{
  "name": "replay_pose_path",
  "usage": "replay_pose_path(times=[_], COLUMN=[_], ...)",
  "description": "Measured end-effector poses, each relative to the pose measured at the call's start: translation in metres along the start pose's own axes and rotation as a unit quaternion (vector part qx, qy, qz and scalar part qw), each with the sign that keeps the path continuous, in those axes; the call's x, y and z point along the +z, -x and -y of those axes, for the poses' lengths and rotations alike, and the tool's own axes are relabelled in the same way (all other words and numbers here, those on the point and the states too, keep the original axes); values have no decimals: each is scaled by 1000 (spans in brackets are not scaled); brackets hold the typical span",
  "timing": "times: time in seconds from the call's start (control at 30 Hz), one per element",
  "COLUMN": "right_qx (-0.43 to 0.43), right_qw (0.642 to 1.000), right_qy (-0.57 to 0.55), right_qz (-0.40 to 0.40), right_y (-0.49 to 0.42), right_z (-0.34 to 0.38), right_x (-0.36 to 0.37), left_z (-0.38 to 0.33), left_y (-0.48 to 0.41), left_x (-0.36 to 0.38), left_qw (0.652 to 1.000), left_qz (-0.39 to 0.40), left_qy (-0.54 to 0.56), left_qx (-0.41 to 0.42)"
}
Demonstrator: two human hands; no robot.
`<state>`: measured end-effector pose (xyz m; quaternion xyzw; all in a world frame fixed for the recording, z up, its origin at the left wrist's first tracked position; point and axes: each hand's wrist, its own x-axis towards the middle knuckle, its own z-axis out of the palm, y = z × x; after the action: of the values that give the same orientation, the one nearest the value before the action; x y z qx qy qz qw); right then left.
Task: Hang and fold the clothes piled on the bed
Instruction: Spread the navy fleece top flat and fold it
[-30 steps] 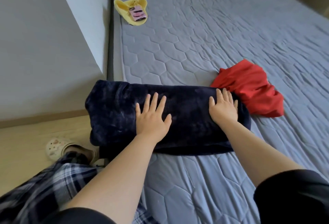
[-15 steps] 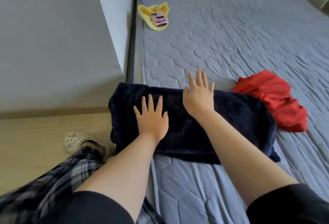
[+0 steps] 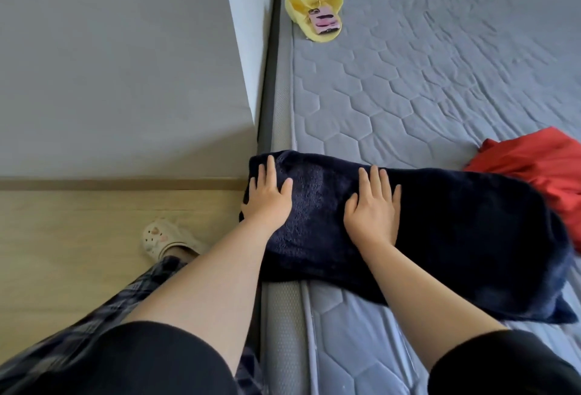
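On the near left corner of the bed (image 3: 408,86), a folded dark navy fleece garment (image 3: 456,231) lies across the quilted grey mattress, its left end reaching over the bed's edge. Both hands lie flat on it with straight, slightly spread fingers, gripping nothing: the left hand (image 3: 267,203) at the garment's far left end, the right hand (image 3: 374,209) just to its right, a little apart. A crumpled red garment (image 3: 540,168) sits at the right, touching the navy one's far right end. Far off near the bed's left edge lies a yellow cloth (image 3: 301,8) with a pink phone (image 3: 323,20) on top. A foot in a white clog (image 3: 160,237) stands on the wooden floor at left.
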<state>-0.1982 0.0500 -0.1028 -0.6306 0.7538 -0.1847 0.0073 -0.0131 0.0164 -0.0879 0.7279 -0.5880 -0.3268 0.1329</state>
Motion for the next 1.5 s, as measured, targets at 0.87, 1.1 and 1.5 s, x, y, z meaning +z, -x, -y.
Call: replay_pose_path(times=[0.87,1.1,1.5], right_qx=[11,10,123], right_qw=[1000,993,938], right_qy=[-13,-35,-284], right_qz=[21,114,158], right_y=[-7,-10,44], right_z=[-7,-11,91], right_x=[6,-20,-69], left_z=[35,11,4], left_y=[14,37,71], left_x=[-59,-67,-142], left_qw=[857,888,896], left_qz=[310,206,72], left_qy=[377,390,435], left_qx=[-164,-133,-52])
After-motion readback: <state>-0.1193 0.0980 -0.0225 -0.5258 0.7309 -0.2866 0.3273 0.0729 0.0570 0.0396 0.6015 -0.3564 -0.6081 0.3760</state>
